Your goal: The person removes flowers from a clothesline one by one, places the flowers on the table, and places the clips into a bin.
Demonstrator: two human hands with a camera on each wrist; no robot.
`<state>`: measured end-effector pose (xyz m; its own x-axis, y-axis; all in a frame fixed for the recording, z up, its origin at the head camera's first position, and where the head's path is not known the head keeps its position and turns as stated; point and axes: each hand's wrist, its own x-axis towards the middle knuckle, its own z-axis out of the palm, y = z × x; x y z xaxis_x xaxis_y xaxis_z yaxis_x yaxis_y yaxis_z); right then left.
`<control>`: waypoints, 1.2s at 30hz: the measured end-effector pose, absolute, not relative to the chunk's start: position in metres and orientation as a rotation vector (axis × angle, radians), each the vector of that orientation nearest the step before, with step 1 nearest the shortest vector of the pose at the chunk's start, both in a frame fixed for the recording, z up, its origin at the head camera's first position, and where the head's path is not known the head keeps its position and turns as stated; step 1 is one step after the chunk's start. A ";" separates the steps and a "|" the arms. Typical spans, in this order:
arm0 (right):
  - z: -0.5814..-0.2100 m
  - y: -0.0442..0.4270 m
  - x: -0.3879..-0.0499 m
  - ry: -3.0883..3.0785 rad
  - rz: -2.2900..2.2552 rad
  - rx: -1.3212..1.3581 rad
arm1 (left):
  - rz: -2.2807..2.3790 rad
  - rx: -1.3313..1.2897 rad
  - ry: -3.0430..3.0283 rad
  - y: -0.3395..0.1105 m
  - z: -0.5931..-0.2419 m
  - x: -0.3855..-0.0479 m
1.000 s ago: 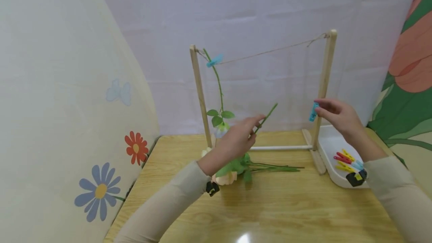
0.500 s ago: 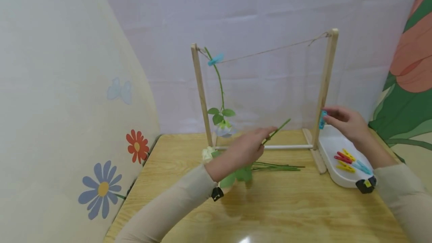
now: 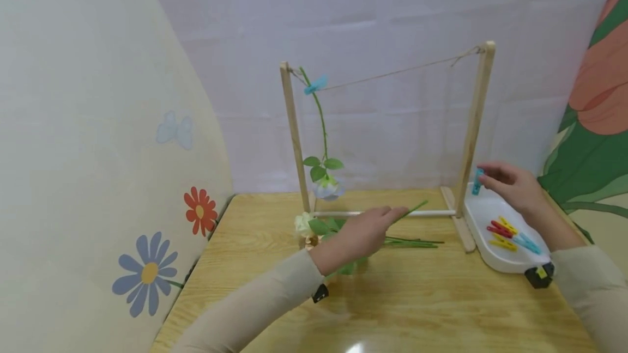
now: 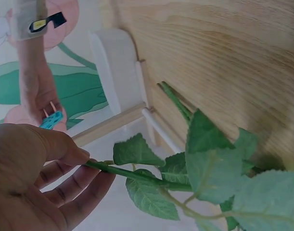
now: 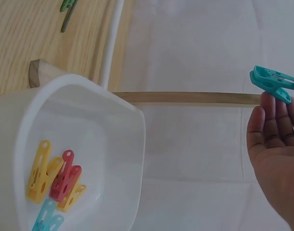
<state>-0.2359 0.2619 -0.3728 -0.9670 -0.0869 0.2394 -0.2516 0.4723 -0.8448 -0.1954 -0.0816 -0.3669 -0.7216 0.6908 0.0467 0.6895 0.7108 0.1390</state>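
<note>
Between thumb and fingers my left hand (image 3: 360, 232) pinches the green stem (image 4: 132, 175) of a leafy flower, low over the table; its bloom is hidden in the left wrist view. My right hand (image 3: 517, 192) holds a blue clothespin (image 5: 272, 83) by its end, above the white tray (image 3: 483, 252). A pale flower (image 3: 328, 187) hangs head down from the string (image 3: 392, 73), clipped by another blue clothespin (image 3: 315, 85). Below my left hand lie more flower stems (image 3: 414, 243), and a cream bloom (image 3: 304, 225) shows to its left.
The string spans a wooden frame with a left post (image 3: 293, 135), a right post (image 3: 476, 124) and a white bottom bar (image 3: 432, 213). Red, yellow and blue clothespins (image 5: 65, 175) lie inside the tray, right of the frame. A white cloth (image 3: 392, 140) hangs behind.
My left hand has moved right and down with the stem, which now tilts flatter. My right hand has shifted right and down, away from the right post, still holding the clothespin.
</note>
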 end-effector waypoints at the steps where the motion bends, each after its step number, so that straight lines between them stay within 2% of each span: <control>1: -0.374 0.263 -0.236 -2.561 1.500 0.287 | 0.207 1.164 2.905 -0.081 -0.370 -0.195; 18: -0.394 0.285 -0.235 -2.706 1.268 0.278 | -0.131 1.332 2.985 -0.067 -0.405 -0.194; 36: -0.413 0.306 -0.244 -2.845 1.087 0.190 | -0.293 1.233 2.948 -0.053 -0.419 -0.194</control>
<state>-0.2444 0.3056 -0.4131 -0.9883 -0.0839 0.1276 -0.1476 0.7390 -0.6573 -0.1943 -0.0533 -0.4188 -0.7028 0.7113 -0.0087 0.6991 0.6884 -0.1934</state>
